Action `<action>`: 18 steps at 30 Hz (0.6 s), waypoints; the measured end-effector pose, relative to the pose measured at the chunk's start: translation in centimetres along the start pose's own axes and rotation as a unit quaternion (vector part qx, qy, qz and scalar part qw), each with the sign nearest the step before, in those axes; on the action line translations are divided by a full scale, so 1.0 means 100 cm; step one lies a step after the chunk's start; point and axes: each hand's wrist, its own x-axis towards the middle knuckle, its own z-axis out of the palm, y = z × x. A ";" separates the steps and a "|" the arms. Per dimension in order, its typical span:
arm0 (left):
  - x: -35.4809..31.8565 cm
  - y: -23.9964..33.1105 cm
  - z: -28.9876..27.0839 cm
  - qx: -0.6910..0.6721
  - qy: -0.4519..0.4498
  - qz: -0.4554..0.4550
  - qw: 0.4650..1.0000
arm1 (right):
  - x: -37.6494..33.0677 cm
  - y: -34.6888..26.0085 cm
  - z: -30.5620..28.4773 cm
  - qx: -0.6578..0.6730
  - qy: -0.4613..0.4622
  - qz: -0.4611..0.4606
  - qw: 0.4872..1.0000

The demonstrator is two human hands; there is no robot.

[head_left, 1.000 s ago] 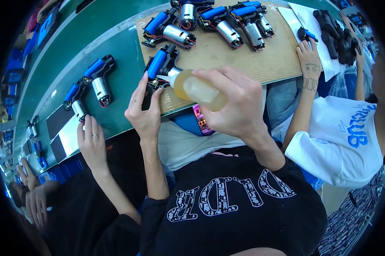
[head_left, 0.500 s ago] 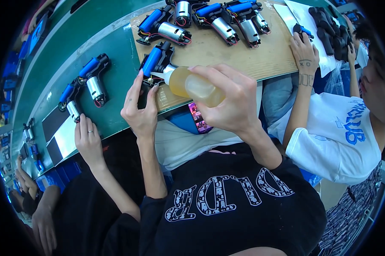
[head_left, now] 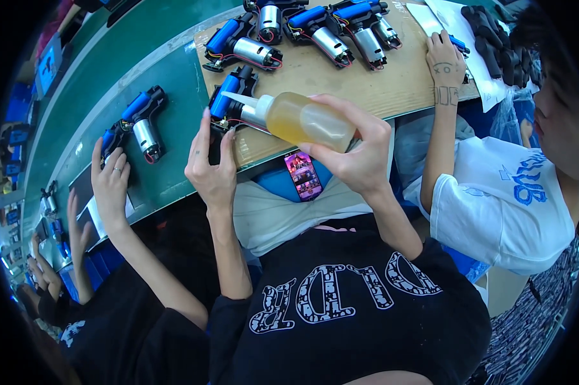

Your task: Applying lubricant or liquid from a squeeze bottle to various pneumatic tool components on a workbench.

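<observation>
In my right hand (head_left: 360,151) is a clear squeeze bottle (head_left: 309,122) of yellowish liquid, lying almost level with its pale pointed nozzle to the left. The nozzle tip hovers over a half-open tool body (head_left: 230,96) with a blue cylinder, a silver motor and thin wires. The bottle hides part of that motor. My left hand (head_left: 212,170) pinches the near end of this tool body between thumb and fingers, at the edge of a cardboard sheet (head_left: 392,90).
Several similar tool bodies (head_left: 244,48) lie along the cardboard's far side. Another tool body (head_left: 143,122) rests on the green table (head_left: 174,70), near a co-worker's hand (head_left: 113,183). A phone (head_left: 303,176) lies in my lap. At right, another person's hand (head_left: 446,61) is by black parts (head_left: 495,51).
My right hand has tipped the bottle, raising its nozzle away from the tool body's near end. My left hand stays nearly still. The left co-worker's hand has moved up and left.
</observation>
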 end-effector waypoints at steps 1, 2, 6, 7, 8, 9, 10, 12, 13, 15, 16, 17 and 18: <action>-0.002 -0.001 0.001 0.001 -0.002 0.001 1.000 | -0.003 0.004 -0.003 0.008 0.004 0.010 1.000; -0.006 -0.004 0.003 0.003 0.005 -0.008 1.000 | -0.006 0.008 -0.005 0.015 0.007 0.020 1.000; -0.005 -0.009 0.010 0.052 0.091 0.123 0.987 | -0.008 0.011 -0.011 0.021 0.015 0.013 1.000; -0.004 -0.009 0.009 0.052 0.091 0.125 0.987 | -0.008 0.011 -0.013 0.021 0.013 0.003 1.000; -0.003 -0.007 0.009 0.034 0.084 0.096 0.991 | -0.009 0.012 -0.014 0.020 0.010 -0.003 1.000; -0.003 -0.006 0.009 0.017 0.077 0.067 0.995 | -0.010 0.013 -0.014 0.021 0.011 -0.003 1.000; -0.003 -0.006 0.009 0.018 0.077 0.068 0.995 | -0.010 0.014 -0.015 0.023 0.012 -0.001 1.000; -0.001 -0.007 0.011 0.034 0.070 0.059 0.995 | -0.011 0.013 -0.015 0.026 0.014 0.000 1.000; -0.003 -0.007 0.011 0.035 0.070 0.060 0.995 | -0.012 0.013 -0.016 0.025 0.016 -0.003 1.000; -0.004 -0.006 0.011 -0.031 0.048 -0.011 0.998 | -0.013 0.013 -0.016 0.025 0.018 -0.006 1.000; -0.004 -0.005 0.011 -0.030 0.048 -0.010 0.998 | -0.014 0.014 -0.016 0.026 0.019 -0.014 0.999; -0.002 -0.003 0.011 -0.050 0.044 -0.039 0.997 | -0.014 0.015 -0.016 0.026 0.020 -0.022 0.999; -0.002 -0.001 0.009 -0.068 0.040 -0.070 0.994 | -0.014 0.015 -0.016 0.028 0.020 -0.022 0.999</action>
